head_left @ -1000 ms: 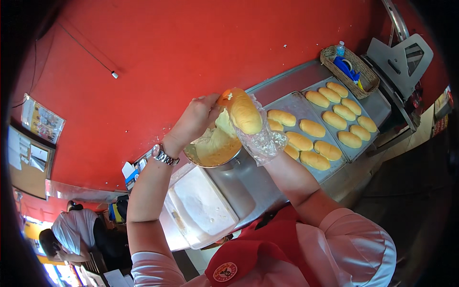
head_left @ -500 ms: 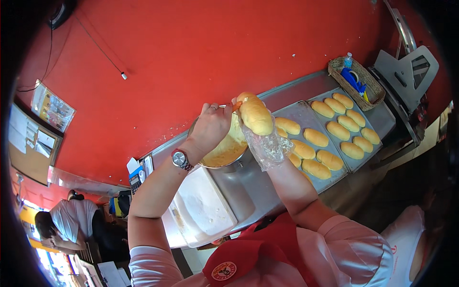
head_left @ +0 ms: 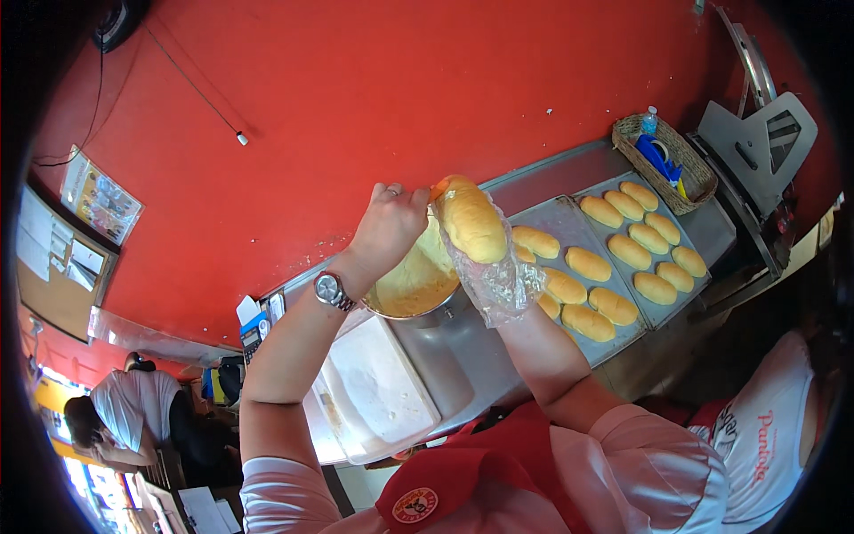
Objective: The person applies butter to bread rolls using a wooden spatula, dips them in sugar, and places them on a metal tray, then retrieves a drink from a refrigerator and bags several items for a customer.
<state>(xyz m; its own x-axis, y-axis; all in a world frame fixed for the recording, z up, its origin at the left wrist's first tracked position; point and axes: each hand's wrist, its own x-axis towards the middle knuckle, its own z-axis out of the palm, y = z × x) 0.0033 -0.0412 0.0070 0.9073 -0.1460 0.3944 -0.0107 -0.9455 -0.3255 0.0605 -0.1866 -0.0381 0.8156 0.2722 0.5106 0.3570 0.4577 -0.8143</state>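
Steel counter point(head_left: 476, 351), trays point(head_left: 553, 214) of buns at 3 o'clock, bowl point(head_left: 425, 315) of pale mix point(head_left: 405, 285) near centre. Bun point(head_left: 473, 222) is over the bowl's 2 o'clock side; plastic-covered right hand's point(head_left: 498, 278) grip wraps it. Left hand point(head_left: 391, 230) curls beside its 11 o'clock end; grip contents unclear. Probably filling step; next calls for steady bun. Since last frame: more white shirt point(head_left: 769, 436) at 4 o'clock.

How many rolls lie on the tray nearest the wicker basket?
9 rolls lie on that tray: three across its upper end in the picture, three across the middle and three across the lower end. None there appears hidden.
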